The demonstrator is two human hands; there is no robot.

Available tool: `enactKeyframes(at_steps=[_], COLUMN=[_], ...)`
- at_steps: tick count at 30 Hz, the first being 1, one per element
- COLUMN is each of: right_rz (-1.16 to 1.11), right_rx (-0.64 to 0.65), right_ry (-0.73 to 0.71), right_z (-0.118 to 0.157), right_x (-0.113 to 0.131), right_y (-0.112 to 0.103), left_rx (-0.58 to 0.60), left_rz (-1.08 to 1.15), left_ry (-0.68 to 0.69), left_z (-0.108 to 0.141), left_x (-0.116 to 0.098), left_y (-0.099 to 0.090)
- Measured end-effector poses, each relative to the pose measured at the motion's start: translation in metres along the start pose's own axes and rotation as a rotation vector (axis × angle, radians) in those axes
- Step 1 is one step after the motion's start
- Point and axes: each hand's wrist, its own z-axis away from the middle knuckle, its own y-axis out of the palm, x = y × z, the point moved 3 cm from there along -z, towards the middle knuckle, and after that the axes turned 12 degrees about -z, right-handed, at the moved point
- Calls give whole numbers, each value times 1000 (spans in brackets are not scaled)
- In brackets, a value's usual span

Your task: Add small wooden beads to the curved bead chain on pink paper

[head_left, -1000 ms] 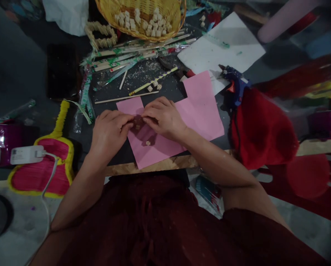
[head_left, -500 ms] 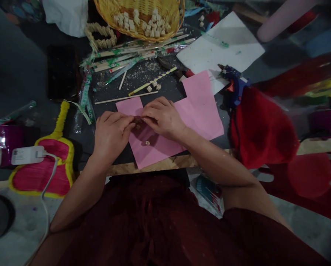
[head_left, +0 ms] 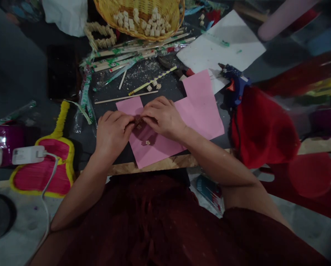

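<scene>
dark counter (head_left: 172, 88) across the head view, busy all round, and we're right down at the pink sheet (head_left: 201, 114) lying under both hands. left hand (head_left: 110, 131) and right hand (head_left: 164, 117) come almost tip to tip, fingers bunched in a pinch; something small and brownish shows at the gap, but it's too shadowed to tell whether either one is gripping it.

just on the near side of the fingertips, one tiny pale piece (head_left: 148, 142) sits loose on the sheet. fine fingertip handling, by the look of it; that calls for steady wrists and a light touch so close to that loose bit.

edges, then: the wooden edge (head_left: 121, 169) runs right below the hands, the sheet's near corner reaching it. beyond the fingers, a thin stick (head_left: 121, 98), a pencil (head_left: 137, 89) and pale blocks (head_left: 149, 88) crowd the far side. best room? a dark strip left of the left hand; over to the right, the glue gun (head_left: 239, 90) and red cloth (head_left: 265, 136) hem things in.
</scene>
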Motion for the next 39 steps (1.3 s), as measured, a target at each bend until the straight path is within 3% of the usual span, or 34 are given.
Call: enactKeyframes(at_steps=[8,15,26,34,39], right_rz=[-2,-14,6,-16,-7], right_rx=[-11,-12,-15,-15,-21], right_ry=[-8,-14,-12,-11,-15], right_z=[0,0,0,0,0], right_x=[0,-1,-1,-1,0], right_y=[0,0,0,0,0], left_rx=[-13,-16,13,-50,-12], left_rz=[-24,25,5,-10,-33], left_ry=[0,-20,-26,-103,-58], left_z=[2,7,11,11,6], left_x=[0,2,-15,0,2], left_y=[0,-11,-8,-14,-15])
